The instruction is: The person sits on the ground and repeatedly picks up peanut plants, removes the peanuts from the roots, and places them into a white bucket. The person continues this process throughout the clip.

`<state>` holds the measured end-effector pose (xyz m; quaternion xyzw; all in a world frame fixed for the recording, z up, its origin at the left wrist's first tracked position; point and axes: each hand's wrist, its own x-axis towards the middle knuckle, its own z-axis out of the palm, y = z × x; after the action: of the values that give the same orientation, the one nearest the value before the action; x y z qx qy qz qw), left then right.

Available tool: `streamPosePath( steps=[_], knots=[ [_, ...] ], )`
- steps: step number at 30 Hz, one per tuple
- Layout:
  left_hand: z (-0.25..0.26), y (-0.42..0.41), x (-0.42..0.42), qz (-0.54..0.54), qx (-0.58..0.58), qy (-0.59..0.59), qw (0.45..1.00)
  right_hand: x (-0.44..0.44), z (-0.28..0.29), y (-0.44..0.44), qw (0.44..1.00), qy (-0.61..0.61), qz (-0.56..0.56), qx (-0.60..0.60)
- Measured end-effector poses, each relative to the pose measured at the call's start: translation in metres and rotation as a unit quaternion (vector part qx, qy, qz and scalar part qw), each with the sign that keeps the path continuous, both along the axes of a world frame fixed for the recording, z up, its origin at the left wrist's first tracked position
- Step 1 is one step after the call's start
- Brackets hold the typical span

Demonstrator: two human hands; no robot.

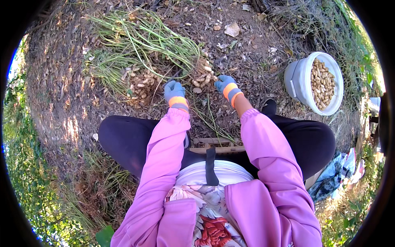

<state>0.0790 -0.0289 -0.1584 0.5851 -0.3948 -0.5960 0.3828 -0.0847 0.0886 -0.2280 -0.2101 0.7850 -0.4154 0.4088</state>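
My left hand [175,91], in a blue-grey glove with an orange cuff, is curled at the lower edge of a heap of pulled peanut plants [148,40]. Its fingertips are turned away, so what they hold is hidden. My right hand [226,85], gloved alike, has its fingertips at the right edge of a cluster of peanut pods [203,77]. Whether it pinches a pod is too small to tell. Another cluster of pods [142,82] lies left of my left hand, still among roots and green stems.
A white plastic bucket [297,78] of picked peanuts [322,83] leans at the right. Loose stems [213,119] lie between my legs, before a low wooden seat [222,150]. Dry plants [105,188] are piled at lower left. Plastic bags [328,179] lie at lower right.
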Motion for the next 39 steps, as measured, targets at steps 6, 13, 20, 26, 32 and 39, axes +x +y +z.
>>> streamPosePath(
  steps=[6, 13, 20, 26, 32, 39],
  knots=[
    [0.002, -0.038, 0.008, -0.063, -0.356, -0.271, 0.892, -0.006, -0.001, 0.000, 1.000, -0.013, 0.021, -0.005],
    [0.022, -0.041, 0.011, -0.094, -0.353, -0.397, 0.842, -0.001, 0.023, 0.007, 0.997, -0.065, -0.010, -0.031],
    [0.029, -0.047, 0.020, -0.067, -0.394, -0.460, 0.793, -0.012, 0.050, 0.006, 0.999, -0.053, 0.009, -0.007],
    [0.030, -0.065, 0.034, -0.115, -0.279, -0.489, 0.819, -0.009, 0.075, 0.007, 1.000, -0.004, 0.024, 0.002],
    [0.057, -0.057, 0.031, -0.157, -0.378, -0.579, 0.706, -0.012, 0.089, 0.011, 1.000, -0.004, 0.012, -0.010],
    [0.056, -0.063, 0.033, -0.207, -0.341, -0.625, 0.671, -0.014, 0.081, 0.011, 0.999, 0.011, 0.010, -0.036]
  ],
)
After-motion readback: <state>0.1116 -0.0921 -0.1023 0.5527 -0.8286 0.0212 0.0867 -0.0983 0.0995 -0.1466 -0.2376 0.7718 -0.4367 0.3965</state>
